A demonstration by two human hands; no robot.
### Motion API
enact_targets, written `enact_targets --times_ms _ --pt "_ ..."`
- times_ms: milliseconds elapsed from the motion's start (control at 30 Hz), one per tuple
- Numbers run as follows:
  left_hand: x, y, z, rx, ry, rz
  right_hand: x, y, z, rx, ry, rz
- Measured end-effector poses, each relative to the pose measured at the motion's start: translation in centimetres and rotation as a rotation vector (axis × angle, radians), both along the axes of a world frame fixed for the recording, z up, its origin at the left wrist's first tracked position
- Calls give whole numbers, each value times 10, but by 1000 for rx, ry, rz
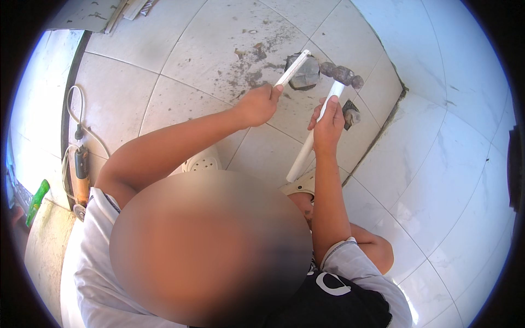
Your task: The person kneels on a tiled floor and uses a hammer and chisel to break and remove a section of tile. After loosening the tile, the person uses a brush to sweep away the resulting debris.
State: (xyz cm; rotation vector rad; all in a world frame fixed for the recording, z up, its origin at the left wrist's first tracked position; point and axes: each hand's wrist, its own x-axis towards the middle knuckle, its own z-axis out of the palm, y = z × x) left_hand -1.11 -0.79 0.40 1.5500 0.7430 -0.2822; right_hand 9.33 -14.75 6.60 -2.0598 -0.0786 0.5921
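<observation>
My left hand [257, 105] is closed round one end of a slim white bar [295, 68]. The bar slants up and to the right, and a small dark spot, perhaps a hole, shows near its far end. My right hand [327, 128] grips a hammer [342, 74] high on its long white handle, just below the rusty brown head. Beyond the bar is a dark-edged, roughly square grey patch [305, 77] in the tiled floor; whether it is sunken I cannot tell. A smaller broken opening [350, 115] with a greyish piece in it lies right of my right hand.
Dark crumbs and chips [257, 52] are scattered over the floor tiles. A tiled wall [432, 136] rises on the right. At the left lie a corded power tool [81, 175] and a green-handled object [37, 202]. My cream clogs [201, 159] are near the hammer handle's lower end.
</observation>
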Motion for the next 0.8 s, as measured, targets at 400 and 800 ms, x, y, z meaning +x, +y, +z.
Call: enact_targets --times_ms 400,800 --pt "-2 4 -2 -90 33 21 -4 3 -2 -29 8 29" --pt "-4 4 -14 -247 -1 65 3 33 12 -61 -131 127"
